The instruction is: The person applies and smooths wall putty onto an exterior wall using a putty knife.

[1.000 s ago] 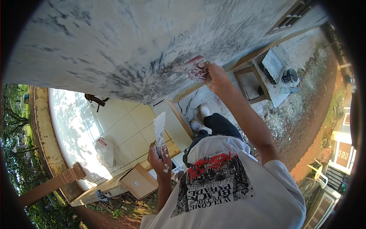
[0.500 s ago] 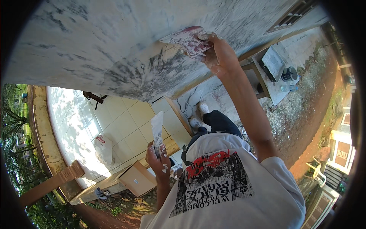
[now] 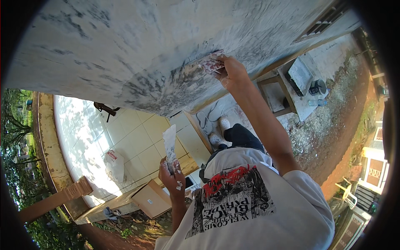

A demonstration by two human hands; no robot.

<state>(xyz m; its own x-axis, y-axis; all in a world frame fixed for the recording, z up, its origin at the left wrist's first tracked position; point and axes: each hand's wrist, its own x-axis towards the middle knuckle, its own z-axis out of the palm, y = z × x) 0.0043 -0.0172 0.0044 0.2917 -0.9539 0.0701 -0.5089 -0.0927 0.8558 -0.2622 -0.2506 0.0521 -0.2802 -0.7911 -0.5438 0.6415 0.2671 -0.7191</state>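
My right hand (image 3: 231, 71) grips a red, paste-smeared scraper (image 3: 211, 62) and holds it against the wall (image 3: 162, 46). The wall is pale, with dark grey streaks and patches under a whitish coat. Low at the left, my left hand (image 3: 172, 175) is wrapped round a putty knife (image 3: 169, 141), its blade pointing up and thickly coated with white paste. White smears also stick to the fingers of that hand. The handle of the putty knife is mostly hidden by my fingers.
A small wooden table (image 3: 301, 104) at the right bears a grey tray (image 3: 299, 75), a dark tub (image 3: 318, 87) and a plastic bottle (image 3: 317, 102). Below left lie a cardboard box (image 3: 152, 200) and a plastic bag (image 3: 113, 164) near a tiled floor (image 3: 129, 133). A slatted vent (image 3: 321, 21) sits in the wall.
My right hand has drawn the scraper lower along the wall, and the scraper now shows more edge-on. My left hand with the putty knife has stayed almost in place.
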